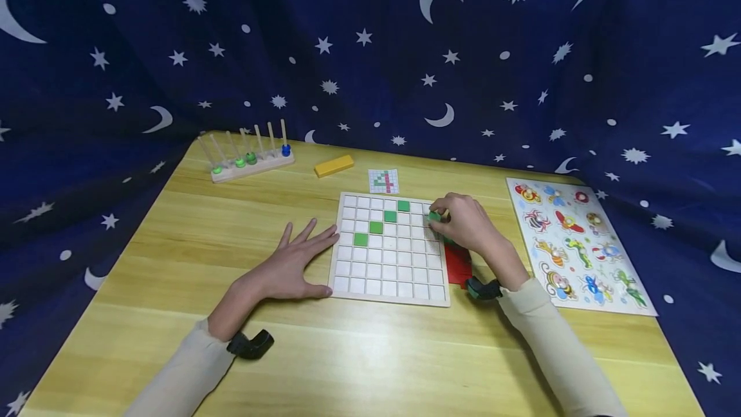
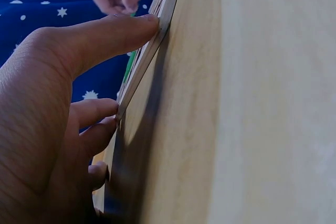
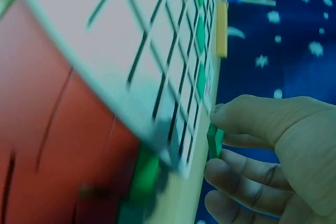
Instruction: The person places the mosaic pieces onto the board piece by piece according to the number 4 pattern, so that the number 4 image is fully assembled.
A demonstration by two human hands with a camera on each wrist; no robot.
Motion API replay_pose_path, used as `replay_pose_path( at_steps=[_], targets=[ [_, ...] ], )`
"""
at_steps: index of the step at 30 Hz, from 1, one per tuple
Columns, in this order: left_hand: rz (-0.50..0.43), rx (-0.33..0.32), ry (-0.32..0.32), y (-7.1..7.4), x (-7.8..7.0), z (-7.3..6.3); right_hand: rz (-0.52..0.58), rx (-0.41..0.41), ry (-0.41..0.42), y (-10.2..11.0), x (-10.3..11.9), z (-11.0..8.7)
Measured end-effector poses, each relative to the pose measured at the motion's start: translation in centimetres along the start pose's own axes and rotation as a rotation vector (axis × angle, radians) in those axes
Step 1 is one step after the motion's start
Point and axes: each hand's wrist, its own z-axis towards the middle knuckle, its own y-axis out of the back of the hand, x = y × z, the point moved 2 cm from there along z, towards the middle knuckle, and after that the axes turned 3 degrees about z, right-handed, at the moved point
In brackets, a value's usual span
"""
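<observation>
From where I stand, I see the person sit at a wooden bench [image 1: 173, 230], with a white grid board [image 1: 373, 274] lying before the two hands. The right hand [image 1: 467, 224] has its grip closed on a small green tile [image 1: 434, 216], pinched between the thumb and the fingers, near the far right corner of the board; whether this tile touches the board, I cannot tell. The left hand [image 1: 295, 266] has its grip open, with the fingers spread, and the thumb and fingertips touch the left edge of the board. Four green squares [image 1: 376, 228] already lie in the grid, going in a diagonal down to the left. Just beside the right edge, under the right forearm, there are red pieces [image 1: 457, 266], and some green ones, partly hidden. Behind the board lies a small pattern card [image 1: 383, 181], and then a yellow block [image 1: 334, 166] and a peg stand [image 1: 251, 166] with rings. To the right there is an insect picture board [image 1: 581, 246].
</observation>
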Motion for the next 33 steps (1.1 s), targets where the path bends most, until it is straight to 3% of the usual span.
replay_pose_path(
  at_steps=[18,33],
  targets=[
    [-0.011,0.003,0.005,-0.2,0.1,0.1,0.045,0.027,0.171,-4.7,7.4,0.7],
    [-0.015,0.002,-0.002,0.1,-0.1,0.0,0.039,0.065,0.244,-7.3,10.7,0.4]
  ],
)
